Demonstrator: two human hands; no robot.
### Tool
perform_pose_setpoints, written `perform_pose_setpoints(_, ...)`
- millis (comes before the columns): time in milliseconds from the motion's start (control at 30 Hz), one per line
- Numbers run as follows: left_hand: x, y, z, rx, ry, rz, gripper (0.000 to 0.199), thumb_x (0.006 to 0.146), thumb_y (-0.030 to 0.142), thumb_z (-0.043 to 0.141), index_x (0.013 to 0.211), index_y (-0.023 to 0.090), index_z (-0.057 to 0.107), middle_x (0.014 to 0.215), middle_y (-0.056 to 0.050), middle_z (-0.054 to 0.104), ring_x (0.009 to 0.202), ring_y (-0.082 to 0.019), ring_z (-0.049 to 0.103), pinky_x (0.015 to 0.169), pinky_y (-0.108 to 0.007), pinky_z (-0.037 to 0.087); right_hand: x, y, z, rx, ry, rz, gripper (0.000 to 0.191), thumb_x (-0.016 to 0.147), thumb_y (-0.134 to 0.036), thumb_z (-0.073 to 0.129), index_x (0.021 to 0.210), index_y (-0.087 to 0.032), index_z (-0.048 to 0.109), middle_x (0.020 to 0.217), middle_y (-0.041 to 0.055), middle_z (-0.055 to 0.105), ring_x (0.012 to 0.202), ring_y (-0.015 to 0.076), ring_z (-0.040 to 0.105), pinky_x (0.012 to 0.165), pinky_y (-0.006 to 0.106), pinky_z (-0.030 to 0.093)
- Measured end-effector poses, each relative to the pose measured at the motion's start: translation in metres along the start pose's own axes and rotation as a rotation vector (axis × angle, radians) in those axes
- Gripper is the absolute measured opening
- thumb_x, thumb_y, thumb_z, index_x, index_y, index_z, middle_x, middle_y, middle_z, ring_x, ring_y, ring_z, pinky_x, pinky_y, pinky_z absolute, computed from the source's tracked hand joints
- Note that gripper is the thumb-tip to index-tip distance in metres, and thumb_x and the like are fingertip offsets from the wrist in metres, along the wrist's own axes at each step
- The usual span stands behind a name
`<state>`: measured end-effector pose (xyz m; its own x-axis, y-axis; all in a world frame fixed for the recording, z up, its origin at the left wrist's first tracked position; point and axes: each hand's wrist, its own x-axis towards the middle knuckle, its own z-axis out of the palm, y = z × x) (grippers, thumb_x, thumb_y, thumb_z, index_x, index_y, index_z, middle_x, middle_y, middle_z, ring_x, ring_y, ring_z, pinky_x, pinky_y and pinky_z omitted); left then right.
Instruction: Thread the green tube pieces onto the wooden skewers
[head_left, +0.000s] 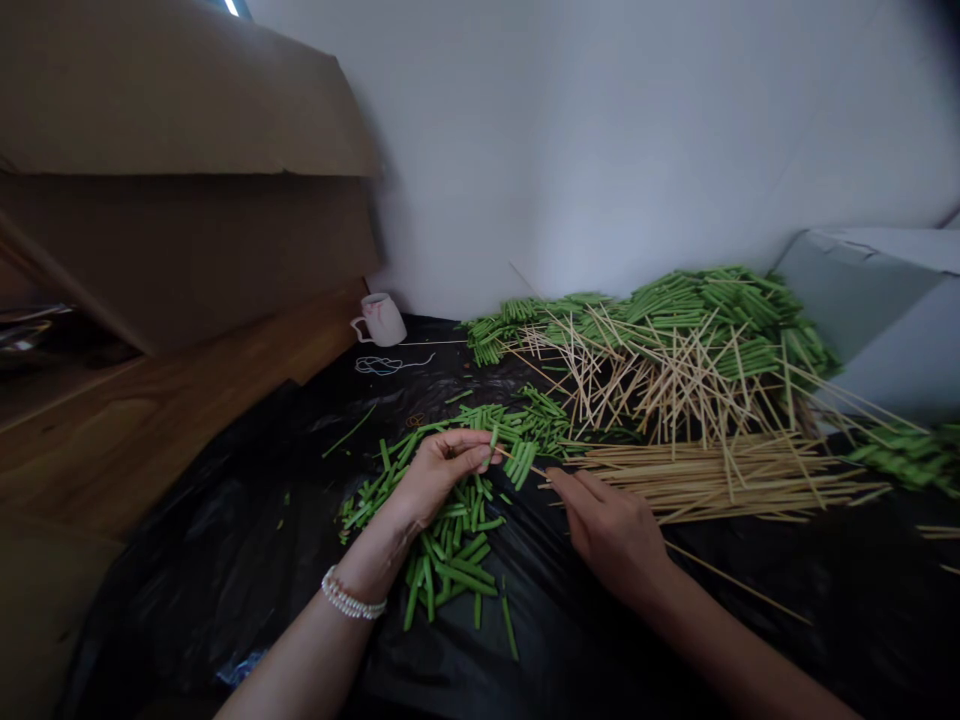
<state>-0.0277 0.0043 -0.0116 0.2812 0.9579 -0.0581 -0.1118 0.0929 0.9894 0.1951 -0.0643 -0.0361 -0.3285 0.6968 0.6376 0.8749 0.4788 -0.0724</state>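
Between the thumb and fingers of my left hand (442,468) is a short cut piece of green stem (494,440), at the tip of a thin wooden skewer. My right hand (611,525) is closed around that wooden skewer (537,470), whose tail sticks out behind it to the lower right. Several green pieces (520,463) are threaded side by side on the skewer between the hands. Loose cut green stems (450,570) lie under and around my left hand on black plastic sheeting (585,640). I cannot tell whether they are beans or another vegetable.
Bare skewers (720,475) lie in a bundle right of centre. Behind them, filled skewers (712,310) are heaped along the wall, their sticks pointing forward. A white mug (382,320) and a tangle of string (382,365) are at the back left. Boxes stand at left (187,230) and right (885,300).
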Motion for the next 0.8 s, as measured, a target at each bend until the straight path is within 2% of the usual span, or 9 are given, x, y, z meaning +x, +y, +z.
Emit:
perform_pose_setpoints(533,0.0007,0.0005,0.0018,0.066,0.037,0.035,0.027,0.072,0.033,0.077,0.09,0.014,0.073,0.082,-0.007,0.076,0.074,-0.015,0.067,0.069,-0.024,0.048,-0.0003,-0.0002,0.0004,0.022,-0.007,-0.012,0.033,0.09,-0.011,0.039,0.111,-0.015,0.064,0.074,0.0011,0.063,0.061,0.0122,0.058,0.054,0.027,0.036)
perform_pose_setpoints(800,0.0004,-0.0019,0.0027,0.101,0.012,0.039,0.026,0.071,0.034,0.077,0.086,0.014,0.073,0.078,-0.005,0.076,0.07,-0.014,0.066,0.07,-0.025,0.048,-0.0014,-0.0021,0.001,0.049,-0.043,-0.003,0.035,0.088,-0.007,0.038,0.109,-0.015,0.064,0.076,0.001,0.065,0.063,0.0124,0.06,0.054,0.026,0.036)
